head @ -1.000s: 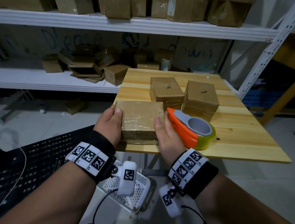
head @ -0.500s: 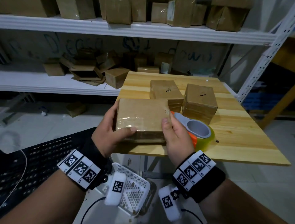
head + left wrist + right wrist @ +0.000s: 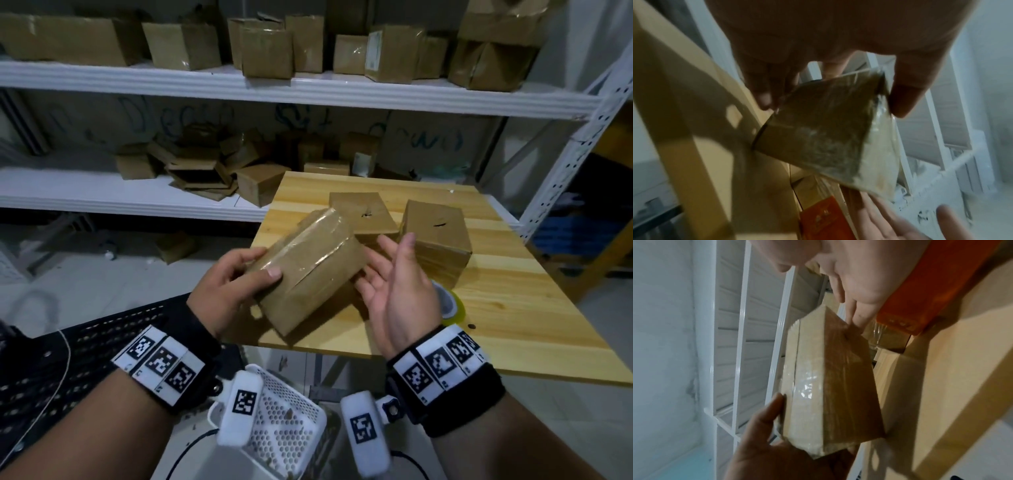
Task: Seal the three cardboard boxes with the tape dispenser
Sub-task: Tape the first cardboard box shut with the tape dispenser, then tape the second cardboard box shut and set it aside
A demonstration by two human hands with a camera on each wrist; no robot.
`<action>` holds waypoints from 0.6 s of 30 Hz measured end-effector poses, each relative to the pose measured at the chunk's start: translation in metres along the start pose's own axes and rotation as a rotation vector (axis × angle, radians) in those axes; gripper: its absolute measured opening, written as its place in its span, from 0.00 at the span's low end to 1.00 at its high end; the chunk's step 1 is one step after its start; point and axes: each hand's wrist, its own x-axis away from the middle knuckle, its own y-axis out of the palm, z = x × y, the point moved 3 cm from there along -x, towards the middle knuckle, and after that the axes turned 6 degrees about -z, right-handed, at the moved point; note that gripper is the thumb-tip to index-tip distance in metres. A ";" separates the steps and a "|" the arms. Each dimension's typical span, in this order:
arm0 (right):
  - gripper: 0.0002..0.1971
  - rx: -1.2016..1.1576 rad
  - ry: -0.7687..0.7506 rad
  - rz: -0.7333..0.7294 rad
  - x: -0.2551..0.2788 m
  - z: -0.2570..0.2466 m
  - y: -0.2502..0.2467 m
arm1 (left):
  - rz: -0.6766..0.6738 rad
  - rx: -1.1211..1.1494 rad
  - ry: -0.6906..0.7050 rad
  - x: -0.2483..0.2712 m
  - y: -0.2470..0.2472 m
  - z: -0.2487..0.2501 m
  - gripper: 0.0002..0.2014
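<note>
Shelves w/ boxes, black crate, white basket.

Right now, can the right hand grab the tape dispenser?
Probably yes. The right hand is open, fingers only touching the taped box, and the tape dispenser lies on the table just beside it.

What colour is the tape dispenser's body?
Orange; the tape dispenser shows best in the right wrist view.

I can read nothing here: blue scrawl on the far wall (behind the shelves) stays illegible.
</note>
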 end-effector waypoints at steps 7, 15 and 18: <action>0.47 -0.189 0.000 0.004 -0.007 -0.012 0.006 | 0.225 0.344 -0.255 -0.019 0.012 0.010 0.21; 0.47 -0.166 -0.074 0.074 -0.023 -0.025 -0.014 | 0.347 0.215 -0.386 -0.081 0.024 0.043 0.41; 0.46 -0.095 -0.093 0.083 -0.026 -0.028 -0.023 | 0.334 0.111 -0.426 -0.096 0.033 0.051 0.40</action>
